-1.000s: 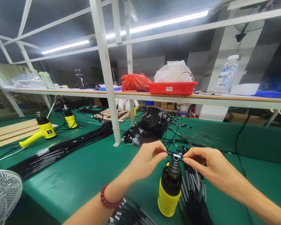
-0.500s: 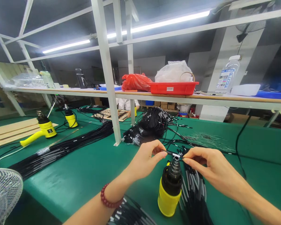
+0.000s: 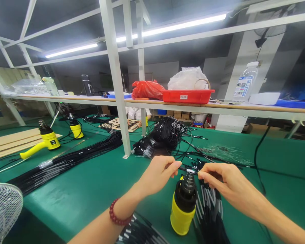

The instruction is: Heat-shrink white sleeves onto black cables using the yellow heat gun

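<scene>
A thin black cable with a white sleeve is stretched level between my two hands. My left hand, a dark red bead bracelet on its wrist, pinches the cable's left side. On the right side, my right hand grips it between thumb and fingertips. Right under the white sleeve stands a yellow and black heat gun, its metal nozzle pointing up. Whether the sleeve touches the nozzle, I cannot tell. Beside the gun, below my right hand, lies a bundle of black and grey cables.
More cables lie at the front edge. A tangled black cable heap sits behind my hands, near a white post. Two other heat guns stand left, by a long cable bundle. A fan is at lower left.
The cable has dropped slightly toward the nozzle, and my left wrist has turned a little. Both hands keep their grip. The view has shifted slightly.
</scene>
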### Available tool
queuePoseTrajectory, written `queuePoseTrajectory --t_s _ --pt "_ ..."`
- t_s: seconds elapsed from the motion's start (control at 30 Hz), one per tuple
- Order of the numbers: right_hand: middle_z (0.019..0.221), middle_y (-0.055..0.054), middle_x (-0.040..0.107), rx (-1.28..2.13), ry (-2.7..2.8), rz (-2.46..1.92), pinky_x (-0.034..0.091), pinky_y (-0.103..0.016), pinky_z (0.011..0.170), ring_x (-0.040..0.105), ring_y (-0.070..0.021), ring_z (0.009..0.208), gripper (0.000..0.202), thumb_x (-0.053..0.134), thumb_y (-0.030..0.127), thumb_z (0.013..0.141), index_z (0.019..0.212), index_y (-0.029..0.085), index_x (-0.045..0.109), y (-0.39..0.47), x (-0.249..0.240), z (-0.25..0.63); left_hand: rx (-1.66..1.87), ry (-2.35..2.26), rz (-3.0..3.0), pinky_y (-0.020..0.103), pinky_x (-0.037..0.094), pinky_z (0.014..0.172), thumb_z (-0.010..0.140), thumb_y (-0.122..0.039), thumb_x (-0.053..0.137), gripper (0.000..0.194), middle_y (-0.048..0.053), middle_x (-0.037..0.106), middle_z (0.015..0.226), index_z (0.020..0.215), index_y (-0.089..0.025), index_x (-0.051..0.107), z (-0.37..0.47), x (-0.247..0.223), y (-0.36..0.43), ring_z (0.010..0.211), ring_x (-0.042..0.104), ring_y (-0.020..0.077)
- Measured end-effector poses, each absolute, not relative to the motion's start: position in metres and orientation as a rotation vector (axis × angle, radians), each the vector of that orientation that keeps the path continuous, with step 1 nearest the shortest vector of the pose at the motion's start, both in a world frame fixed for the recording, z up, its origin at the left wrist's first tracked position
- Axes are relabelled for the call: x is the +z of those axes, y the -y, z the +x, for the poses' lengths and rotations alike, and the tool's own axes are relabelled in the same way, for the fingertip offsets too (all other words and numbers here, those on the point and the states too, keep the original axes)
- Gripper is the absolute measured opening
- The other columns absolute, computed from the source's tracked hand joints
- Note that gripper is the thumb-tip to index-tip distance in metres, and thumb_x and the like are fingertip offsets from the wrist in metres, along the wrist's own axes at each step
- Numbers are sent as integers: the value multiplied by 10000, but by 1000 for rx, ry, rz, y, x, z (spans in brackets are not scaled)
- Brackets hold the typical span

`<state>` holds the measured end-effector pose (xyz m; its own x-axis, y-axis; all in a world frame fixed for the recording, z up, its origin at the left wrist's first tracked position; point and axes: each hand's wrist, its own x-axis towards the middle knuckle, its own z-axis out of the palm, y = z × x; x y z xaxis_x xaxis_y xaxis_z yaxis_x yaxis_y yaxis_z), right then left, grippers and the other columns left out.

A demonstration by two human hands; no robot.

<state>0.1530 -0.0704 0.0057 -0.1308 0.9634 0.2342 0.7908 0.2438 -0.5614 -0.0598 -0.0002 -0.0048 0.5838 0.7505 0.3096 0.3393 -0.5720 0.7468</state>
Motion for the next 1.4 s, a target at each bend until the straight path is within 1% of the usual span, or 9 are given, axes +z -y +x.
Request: queuePoseTrajectory --t_s 0.23,0.3,0.47,0.53,0.8,1.03,1.2,1.3,1.4 --pt "683 11 641 464 1893 -1518 395 -263 581 547 -175 632 241 523 369 893 709 232 597 68 4 155 935 -785 2122 248 407 720 902 -236 586 74 -12 609 819 859 -177 599 -57 -2 1 787 538 147" --pt "687 8 639 469 1900 -1525 389 -264 576 537 -175 629 256 512 377 903 712 230 600 68 3 155 926 -794 2144 247 399 702 914 -253 575 106 -12 607 805 846 -176 598 -58 -2 1 771 532 146" --pt "608 14 529 449 1976 -1593 293 -259 497 409 -159 551 407 421 464 956 670 224 581 69 3 155 836 -872 2198 249 342 587 1007 -410 398 480 -21 544 600 611 -172 531 -59 -1 0 591 477 126" --pt "599 17 502 454 1987 -1590 277 -255 487 382 -154 538 428 395 473 965 670 222 577 70 4 154 825 -875 2194 249 346 585 1016 -434 362 533 -19 532 573 579 -172 519 -59 -1 -1 571 475 124" --pt "668 6 592 493 1931 -1548 350 -265 569 482 -176 626 316 476 441 914 714 227 596 68 7 156 936 -759 2190 239 391 708 924 -251 579 114 -19 604 817 843 -177 611 -59 -4 1 793 535 144" --pt "588 24 472 487 2000 -1620 267 -267 504 362 -154 541 448 366 511 961 694 229 588 72 7 159 836 -816 2214 245 343 606 1030 -363 379 500 -33 522 589 585 -169 502 -59 -4 2 588 464 114" --pt "589 15 537 457 1971 -1586 346 -250 476 476 -151 524 404 434 506 931 693 224 600 68 5 159 940 -806 2239 239 388 668 971 -302 534 244 -22 599 752 768 -176 583 -56 -6 3 722 525 134" --pt "698 -39 684 398 1875 -1647 519 -300 600 660 -218 647 428 398 539 908 779 218 651 55 -6 173 990 -851 2268 249 432 778 983 -276 518 142 2 657 905 920 -182 605 -57 -8 1 858 582 152" --pt "1046 -173 741 254 1747 -1756 543 -497 849 692 -374 974 542 380 597 823 993 170 667 39 -26 202 807 -1090 2419 282 437 891 1028 -310 427 224 32 676 1038 1016 -181 609 -70 -20 -12 988 596 170"
